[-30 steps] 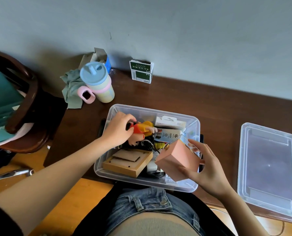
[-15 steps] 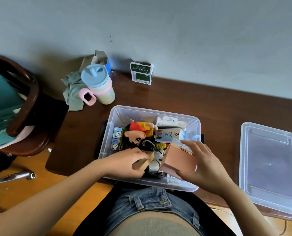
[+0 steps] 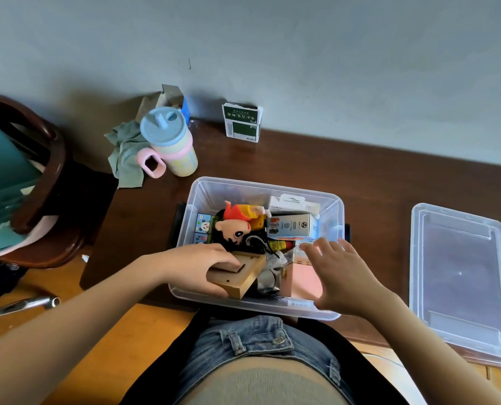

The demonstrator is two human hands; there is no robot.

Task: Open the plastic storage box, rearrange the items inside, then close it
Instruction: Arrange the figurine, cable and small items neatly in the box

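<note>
Inside the storage box (image 3: 261, 188), the left hand (image 3: 196, 266) grips the wooden block (image 3: 240, 277); the right hand (image 3: 340, 276) hovers spread, empty, above the pink box (image 3: 302, 280)

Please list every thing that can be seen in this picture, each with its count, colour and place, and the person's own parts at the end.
storage box: 1, clear plastic, open, desk front.
lid: 1, clear, on desk right of box.
wooden box: 1, tan, near-left in box.
pink box: 1, pink, near-right in box.
cartoon doll: 1, red, yellow, black, box middle.
white cartons: 2, far-right in box.
panda cards: blue, box left wall; count unclear.
yellow tube: 1, box middle.
cup: 1, pastel, blue lid, pink handle, desk far-left.
cloth: 1, grey-green, beside cup.
green carton: 1, green-white, by wall.
chair: 1, dark wood, left.
left hand: grips wooden box.
right hand: fingers spread over pink box.
</note>
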